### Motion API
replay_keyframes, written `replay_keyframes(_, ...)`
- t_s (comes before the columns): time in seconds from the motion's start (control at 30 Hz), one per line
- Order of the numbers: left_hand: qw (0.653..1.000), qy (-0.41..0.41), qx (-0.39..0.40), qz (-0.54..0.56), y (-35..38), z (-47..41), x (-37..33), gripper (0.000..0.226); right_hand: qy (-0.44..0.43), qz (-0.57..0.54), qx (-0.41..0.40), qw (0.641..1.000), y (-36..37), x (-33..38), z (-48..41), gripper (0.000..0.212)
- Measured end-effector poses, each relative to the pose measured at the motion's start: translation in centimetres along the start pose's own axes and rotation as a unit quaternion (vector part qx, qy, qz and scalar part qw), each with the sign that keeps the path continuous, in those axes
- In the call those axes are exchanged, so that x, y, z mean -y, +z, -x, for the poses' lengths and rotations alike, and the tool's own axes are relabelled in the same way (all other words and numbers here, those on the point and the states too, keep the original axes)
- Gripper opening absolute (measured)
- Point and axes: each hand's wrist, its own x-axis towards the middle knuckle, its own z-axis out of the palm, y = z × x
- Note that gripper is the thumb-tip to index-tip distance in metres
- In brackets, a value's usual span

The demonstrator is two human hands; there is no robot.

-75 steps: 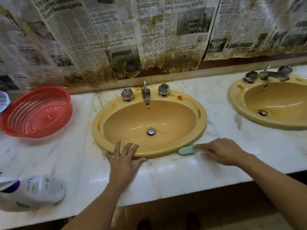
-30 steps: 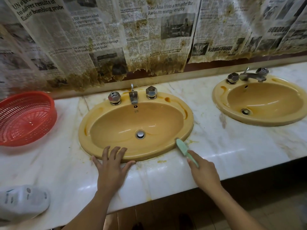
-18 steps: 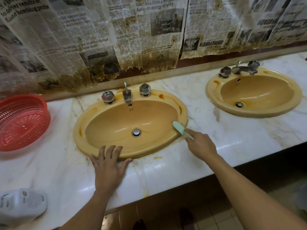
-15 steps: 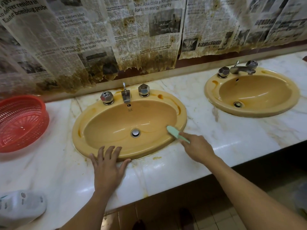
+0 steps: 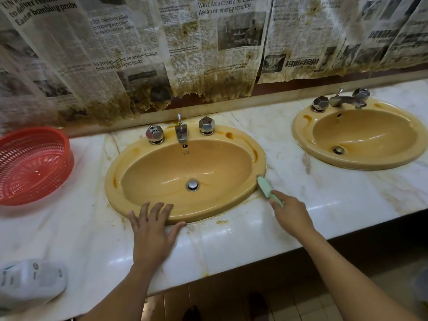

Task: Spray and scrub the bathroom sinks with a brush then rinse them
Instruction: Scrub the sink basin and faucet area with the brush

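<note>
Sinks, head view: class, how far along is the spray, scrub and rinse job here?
Done: nothing certain; a white bottle lies on the counter, spraying unconfirmed. In hand: the right hand holds the green brush at the right rim of the near sink; the left hand rests on its front rim. Left: brown stains mark the far sink too, and no tap runs.
</note>
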Motion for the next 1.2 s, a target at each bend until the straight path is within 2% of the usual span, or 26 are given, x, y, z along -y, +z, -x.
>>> replay_keyframes(0.17, 1.000, -0.001, 0.010, 0.001, 0.0, 0.0, 0.0, 0.065, -0.005, -0.059, 0.014, 0.998, 3.4, -0.1, 4.4, 0.043)
replay_keyframes(0.23, 1.000, -0.001, 0.011, 0.003, -0.1, 0.0, 0.1, 0.065, 0.038, -0.162, 0.011, 0.986, 3.6, 0.2, 4.5, 0.039)
replay_keyframes(0.33, 1.000, -0.004, 0.019, 0.002, -0.1, -0.2, 0.2, 0.066, 0.157, -0.384, 0.004, 0.910, 2.3, 0.7, 3.1, 0.031)
replay_keyframes(0.4, 1.000, -0.001, 0.028, -0.006, -0.2, -0.4, 0.2, 0.067, 0.202, -0.479, 0.030, 0.854, 1.5, 1.4, 3.2, 0.030)
replay_keyframes(0.47, 0.999, -0.002, 0.046, -0.013, -0.4, -0.8, 0.2, 0.067, 0.233, -0.515, 0.071, 0.822, 2.2, 2.4, 4.7, 0.021)
replay_keyframes(0.53, 0.997, -0.006, 0.073, -0.021, -0.6, -1.0, -0.2, 0.067, 0.248, -0.520, 0.097, 0.812, 4.4, 3.3, 6.7, 0.020)
replay_keyframes(0.6, 0.996, -0.005, 0.091, -0.025, -0.5, -1.0, -0.9, 0.066, 0.240, -0.521, 0.100, 0.813, 6.5, 4.0, 7.6, 0.024)
replay_keyframes(0.67, 0.996, -0.006, 0.091, -0.019, -0.4, -0.9, -1.4, 0.064, 0.241, -0.530, 0.069, 0.810, 7.1, 4.5, 6.5, 0.026)
replay_keyframes(0.8, 0.996, -0.011, 0.083, -0.021, -0.1, -0.7, -1.8, 0.062, 0.227, -0.508, -0.002, 0.831, 3.7, 4.4, 1.0, 0.027)
replay_keyframes(0.93, 0.996, -0.011, 0.085, -0.027, 0.0, -0.7, -1.7, 0.062, 0.224, -0.476, -0.007, 0.851, 0.9, 3.9, -3.0, 0.025)
replay_keyframes(1.1, 0.997, -0.013, 0.078, -0.027, -0.2, -0.7, -1.9, 0.062, 0.194, -0.414, -0.024, 0.889, 4.1, 3.7, 0.3, 0.033)
replay_keyframes(1.2, 0.997, -0.010, 0.076, -0.027, -0.3, -0.7, -2.0, 0.061, 0.198, -0.410, -0.013, 0.890, 6.9, 3.9, 4.6, 0.037)
